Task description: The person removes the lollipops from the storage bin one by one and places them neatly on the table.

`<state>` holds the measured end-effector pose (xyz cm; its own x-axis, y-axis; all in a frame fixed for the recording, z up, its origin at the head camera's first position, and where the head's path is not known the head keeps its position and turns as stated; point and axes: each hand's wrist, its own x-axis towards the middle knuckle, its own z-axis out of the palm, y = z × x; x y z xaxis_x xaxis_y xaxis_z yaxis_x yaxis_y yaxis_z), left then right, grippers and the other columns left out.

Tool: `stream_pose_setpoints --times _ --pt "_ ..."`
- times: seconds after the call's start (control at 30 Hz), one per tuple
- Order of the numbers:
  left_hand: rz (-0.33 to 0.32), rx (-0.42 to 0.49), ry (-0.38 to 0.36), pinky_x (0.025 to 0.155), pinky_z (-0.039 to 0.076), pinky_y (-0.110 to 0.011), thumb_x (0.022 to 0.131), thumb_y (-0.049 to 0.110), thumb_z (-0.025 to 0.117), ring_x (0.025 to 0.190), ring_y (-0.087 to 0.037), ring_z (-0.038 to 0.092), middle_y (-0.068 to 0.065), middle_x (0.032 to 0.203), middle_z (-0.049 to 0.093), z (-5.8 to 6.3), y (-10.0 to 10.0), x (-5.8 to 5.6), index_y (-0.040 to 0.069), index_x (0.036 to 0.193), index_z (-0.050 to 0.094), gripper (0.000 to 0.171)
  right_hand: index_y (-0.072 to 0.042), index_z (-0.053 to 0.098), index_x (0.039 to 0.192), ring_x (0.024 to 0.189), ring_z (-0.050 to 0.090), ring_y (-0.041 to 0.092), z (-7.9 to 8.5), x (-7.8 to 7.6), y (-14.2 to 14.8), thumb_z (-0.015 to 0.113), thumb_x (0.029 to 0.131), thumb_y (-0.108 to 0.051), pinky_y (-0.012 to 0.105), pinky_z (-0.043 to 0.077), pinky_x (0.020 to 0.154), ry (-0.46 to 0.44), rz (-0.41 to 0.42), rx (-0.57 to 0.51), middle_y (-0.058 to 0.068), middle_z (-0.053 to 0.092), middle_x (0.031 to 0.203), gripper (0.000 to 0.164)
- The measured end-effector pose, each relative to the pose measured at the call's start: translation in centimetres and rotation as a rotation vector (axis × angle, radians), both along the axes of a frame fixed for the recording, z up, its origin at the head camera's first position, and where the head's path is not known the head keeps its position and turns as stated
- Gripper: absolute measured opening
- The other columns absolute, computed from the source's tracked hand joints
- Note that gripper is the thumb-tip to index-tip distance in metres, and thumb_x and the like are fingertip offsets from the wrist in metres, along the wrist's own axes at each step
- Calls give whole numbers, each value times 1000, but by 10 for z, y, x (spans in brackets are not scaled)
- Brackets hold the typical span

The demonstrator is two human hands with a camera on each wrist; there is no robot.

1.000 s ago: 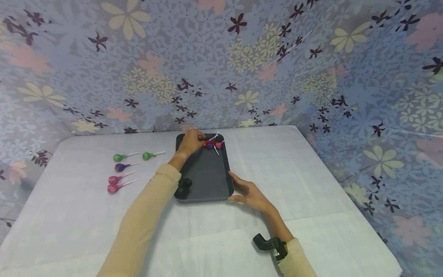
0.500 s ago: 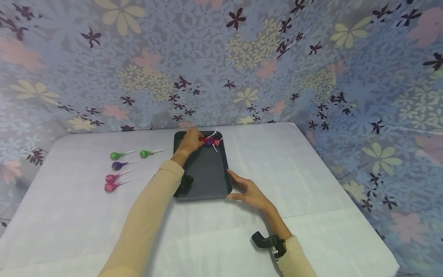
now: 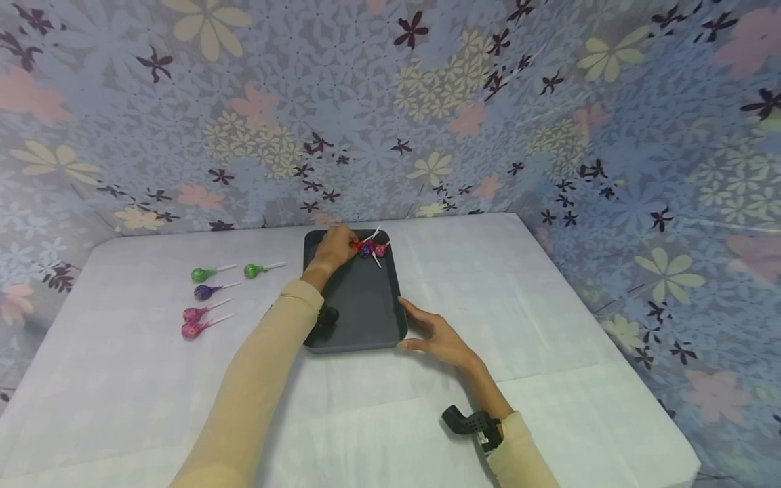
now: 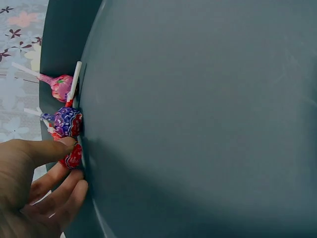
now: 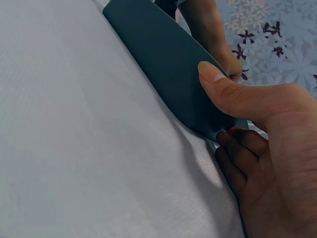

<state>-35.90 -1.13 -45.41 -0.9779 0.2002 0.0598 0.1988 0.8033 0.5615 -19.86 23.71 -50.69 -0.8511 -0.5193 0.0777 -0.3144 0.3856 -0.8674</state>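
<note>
A dark grey tray (image 3: 366, 308) lies on the white-covered table. At its far end my left hand (image 3: 333, 248) pinches a red lollipop (image 4: 73, 157), thumb on top of the wrapped head and fingers beneath. Right beside it in the left wrist view are a purple lollipop (image 4: 68, 120) and a pink lollipop (image 4: 62, 88), close to the tray's end wall, their white sticks poking up at angles. My right hand (image 3: 444, 342) grips the tray's near right corner, with the thumb against the outer wall (image 5: 163, 64) and the fingers curled at the corner.
Left of the tray lie two green lollipops (image 3: 200, 274), a purple lollipop (image 3: 204, 292) and two pink lollipops (image 3: 192, 330), sticks pointing right. A floral cloth (image 3: 366, 122) hangs behind the table. A black wrist camera (image 3: 470, 423) sits on the right wrist.
The whole head view has shifted slightly. My left hand stays at the red lollipop with only slight movement, and my right hand keeps its place on the tray's corner.
</note>
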Motion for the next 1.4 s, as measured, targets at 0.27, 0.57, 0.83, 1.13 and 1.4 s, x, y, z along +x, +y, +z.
stream_pose_setpoints --times 0.27,0.57,0.83,1.13,1.4 --pt "-27 0 44 86 56 -46 91 7 63 103 -32 67 -15 117 69 9 -11 5 3 114 72 25 -19 31 154 146 29 22 -3 -1 0 78 83 -24 42 25 119 -11 -20 20 1 28 160 86" --pt "-166 -17 182 89 55 -43 87 0 63 104 -33 66 -20 110 70 22 -36 13 -4 107 73 22 -18 30 154 145 31 22 -2 -2 -1 78 83 -24 40 26 118 0 -14 26 1 27 160 86" --pt "-214 -30 234 85 54 -42 85 0 66 98 -32 63 -21 104 68 34 -54 27 -5 103 74 20 -14 32 153 145 30 29 -3 -1 -1 78 83 -18 46 25 117 35 0 3 9 28 159 84" --pt "-242 -106 227 78 53 -40 91 8 66 91 -28 58 -17 99 63 46 -71 50 -4 109 72 23 -15 29 154 147 26 25 -3 -1 -2 77 84 -19 41 24 118 6 -8 16 5 25 160 86" --pt "-227 -102 249 91 51 -46 88 7 69 109 -34 58 -21 115 64 44 -101 64 -4 110 72 24 -17 31 154 147 25 23 -4 -3 -3 78 83 -23 39 23 118 18 3 -2 3 26 160 86"
